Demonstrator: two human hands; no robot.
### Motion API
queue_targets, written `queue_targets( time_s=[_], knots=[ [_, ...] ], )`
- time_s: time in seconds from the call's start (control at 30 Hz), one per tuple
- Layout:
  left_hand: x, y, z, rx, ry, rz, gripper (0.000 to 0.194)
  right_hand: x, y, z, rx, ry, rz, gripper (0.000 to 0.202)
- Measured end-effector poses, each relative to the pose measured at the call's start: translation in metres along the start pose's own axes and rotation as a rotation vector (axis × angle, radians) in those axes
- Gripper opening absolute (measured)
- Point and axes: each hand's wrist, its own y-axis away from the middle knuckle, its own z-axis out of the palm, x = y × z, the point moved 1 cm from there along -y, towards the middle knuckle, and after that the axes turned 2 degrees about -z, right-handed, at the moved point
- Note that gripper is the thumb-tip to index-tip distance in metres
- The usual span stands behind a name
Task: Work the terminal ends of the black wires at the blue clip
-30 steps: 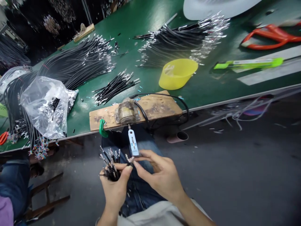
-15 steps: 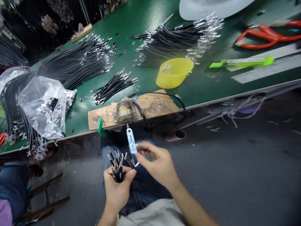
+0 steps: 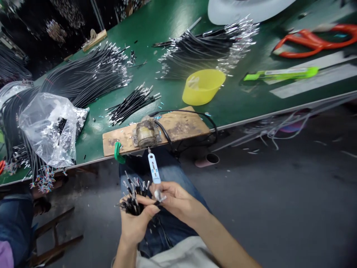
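Observation:
My left hand [image 3: 136, 223] is closed around a bunch of short black cables [image 3: 134, 203], their bare silvery ends fanning upward. One cable's frayed silver end [image 3: 159, 195] sticks out past my left thumb. At that end the fingers of my right hand [image 3: 178, 201] are pinched together, partly blurred. Just above them hangs a pale blue flat blade holder [image 3: 154, 168], fixed to the shaft of a small motor [image 3: 147, 134]. The motor sits on a wooden board [image 3: 181, 126] at the table edge.
A green clamp [image 3: 119, 153] grips the board. On the green table lie a pile of cut cables [image 3: 132, 105], larger cable bundles [image 3: 86, 72], a clear plastic bag [image 3: 48, 126], a yellow ring [image 3: 203, 89], a green cutter [image 3: 281, 73] and orange-handled scissors [image 3: 301, 44]. Another person's leg [image 3: 16, 219] shows at left.
My right hand has moved down and left, from beside the blue holder's lower end to the silver cable end by my left thumb. The left hand keeps its bunch.

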Motion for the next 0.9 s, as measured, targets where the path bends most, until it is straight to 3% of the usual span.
queue_targets(
  time_s=[0.1,0.2,0.3,0.4,0.67,0.9],
  knots=[
    [0.005,-0.001,0.002,0.092,-0.011,0.035,0.029,-0.011,-0.006,-0.009,0.010,0.109,0.092,0.036],
    [0.009,0.001,0.000,0.101,-0.026,0.033,0.025,-0.031,-0.018,-0.014,0.100,0.211,0.033,0.038],
    [0.016,0.002,-0.008,0.071,-0.102,0.075,0.015,-0.049,-0.033,-0.007,0.198,0.218,-0.095,0.047],
    [0.025,0.000,-0.013,0.090,-0.171,0.160,0.008,-0.056,-0.042,0.008,0.169,0.198,-0.099,0.052],
    [0.039,-0.011,0.006,0.105,-0.132,0.163,0.004,-0.042,-0.043,0.025,0.124,-0.114,-0.092,0.046],
    [0.037,-0.006,0.006,0.130,-0.068,0.102,0.005,-0.022,-0.037,0.000,0.197,-0.229,0.011,0.046]
  ],
)
